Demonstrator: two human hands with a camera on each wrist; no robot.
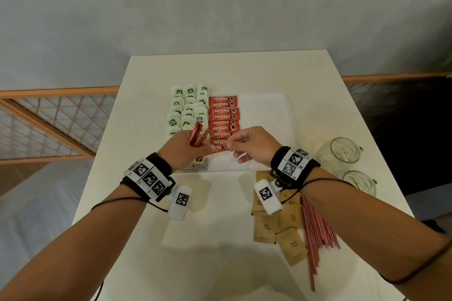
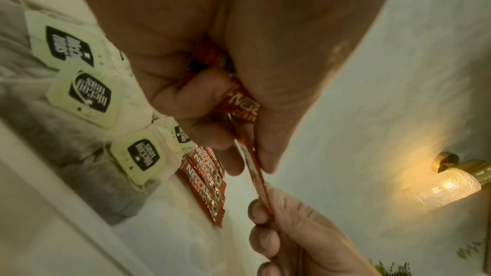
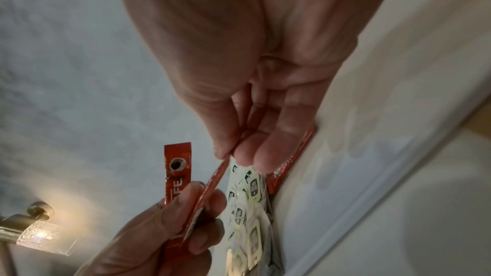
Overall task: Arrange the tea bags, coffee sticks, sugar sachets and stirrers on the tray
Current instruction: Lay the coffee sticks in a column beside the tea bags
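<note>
A white tray holds green-tagged tea bags on its left side and a column of red coffee sticks beside them. My left hand hovers over the tray's near left part and grips a few coffee sticks, also shown in the left wrist view. My right hand pinches the end of one of those sticks between thumb and fingertips; the stick still runs into the left hand. Brown sugar sachets and red stirrers lie on the table at the near right.
Two glass jars stand at the table's right edge. The right half of the tray is bare. A wooden lattice railing runs behind the table on the left, and a lit wall lamp shows in both wrist views.
</note>
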